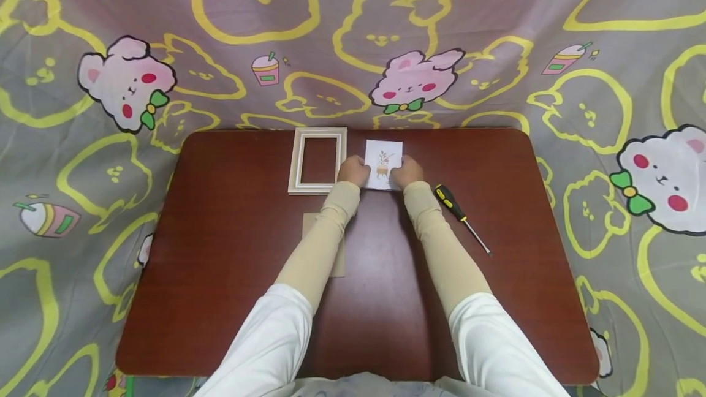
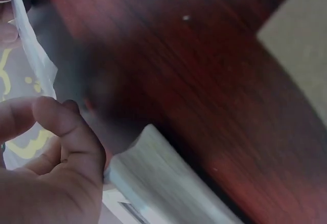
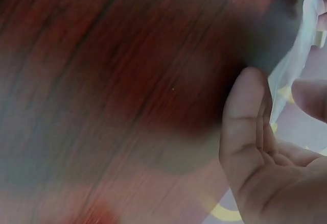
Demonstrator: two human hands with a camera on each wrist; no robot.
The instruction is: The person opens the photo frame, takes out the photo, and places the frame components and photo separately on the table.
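Note:
A white picture card [image 1: 383, 149] printed with a potted plant is held over the far middle of the table. My left hand [image 1: 354, 171] pinches its left edge, while my right hand [image 1: 407, 173] grips the opposite edge between thumb and fingers. Both wrist views catch the card nearly edge-on: a thin white sheet [image 2: 37, 53] by the left fingers and a pale strip [image 3: 287, 76] by the right ones. Just left of the left hand lies an empty cream picture frame [image 1: 295, 164], whose corner [image 2: 163, 183] shows close below that hand.
A black and yellow screwdriver [image 1: 451, 202] lies right of the right forearm, its tip toward the near right. Partly under the left forearm is a flat tan board [image 1: 338, 259]. The brown table [image 1: 220, 250] meets a patterned cloth [image 1: 309, 29] at its far edge.

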